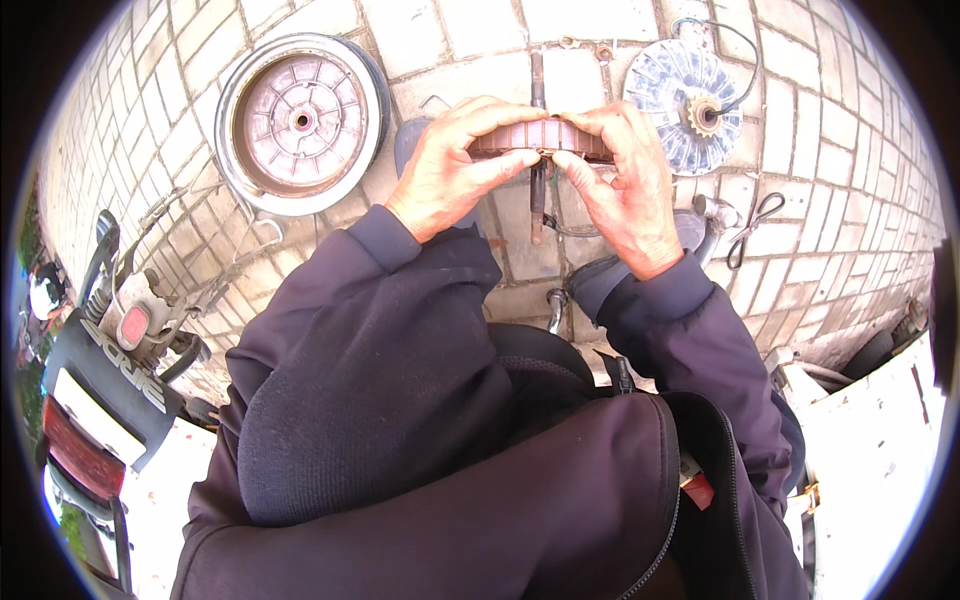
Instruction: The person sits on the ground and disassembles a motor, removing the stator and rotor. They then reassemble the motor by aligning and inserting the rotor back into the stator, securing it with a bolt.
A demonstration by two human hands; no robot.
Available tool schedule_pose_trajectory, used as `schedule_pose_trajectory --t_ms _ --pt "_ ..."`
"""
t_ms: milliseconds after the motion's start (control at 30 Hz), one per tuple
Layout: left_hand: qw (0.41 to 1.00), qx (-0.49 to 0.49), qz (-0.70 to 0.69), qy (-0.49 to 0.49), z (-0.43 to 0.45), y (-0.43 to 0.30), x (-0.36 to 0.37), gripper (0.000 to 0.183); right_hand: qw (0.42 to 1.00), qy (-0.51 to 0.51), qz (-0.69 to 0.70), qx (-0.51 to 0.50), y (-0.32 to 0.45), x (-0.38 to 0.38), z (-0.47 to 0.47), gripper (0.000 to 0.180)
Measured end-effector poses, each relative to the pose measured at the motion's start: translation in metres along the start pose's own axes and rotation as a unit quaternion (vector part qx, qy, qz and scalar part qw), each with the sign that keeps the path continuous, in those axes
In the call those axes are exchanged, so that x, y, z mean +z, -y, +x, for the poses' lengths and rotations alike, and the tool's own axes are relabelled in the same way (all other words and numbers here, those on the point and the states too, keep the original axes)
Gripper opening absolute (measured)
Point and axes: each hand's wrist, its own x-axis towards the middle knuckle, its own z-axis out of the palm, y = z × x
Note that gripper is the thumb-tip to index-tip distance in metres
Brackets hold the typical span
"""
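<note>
Between my two hands is the stator of a hub motor (546, 137), a ring with slotted laminations turned edge-on. Its metal axle (538, 202) runs through it, pointing away from me and towards me. My left hand (469, 154) grips the left side, thumb on the near edge and fingers over the far edge. My right hand (626, 176) grips the right side the same way, and the two thumb tips nearly meet. A dark cable (574, 231) hangs near the axle's near end. My palms hide the stator's outer ends.
Left lies a wheel rim with a ribbed hub (259, 169). Right is a finned motor cover (652, 97) with a sprocket (703, 116) and cable. Beyond the axle are nuts (604, 53). A black cord loop (739, 240) rests on the brick paving (825, 135). A scooter (112, 375) stands at left.
</note>
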Motion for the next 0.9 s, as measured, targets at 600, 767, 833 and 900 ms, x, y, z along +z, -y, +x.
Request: schedule_pose_trajectory --t_ms 600,767,833,900 --pt "0.999 -0.018 -0.032 -0.003 0.0034 -0.0009 0.0005 0.04 0.998 0.005 0.039 0.042 -0.001 -0.0002 0.0008 0.038" --pt "0.998 -0.031 -0.047 -0.008 0.0025 -0.0001 0.0007 0.039 0.999 0.002 0.022 0.031 -0.0014 -0.0005 0.0015 0.037" --pt "0.999 -0.023 -0.029 -0.007 0.0032 0.0008 -0.0003 0.04 0.999 0.005 0.023 0.029 -0.0023 -0.001 0.0027 0.038" --pt "1.0 -0.018 0.0 -0.003 0.0047 0.0024 -0.0018 0.04 1.0 0.009 0.019 0.021 -0.0037 -0.0019 0.0039 0.038"
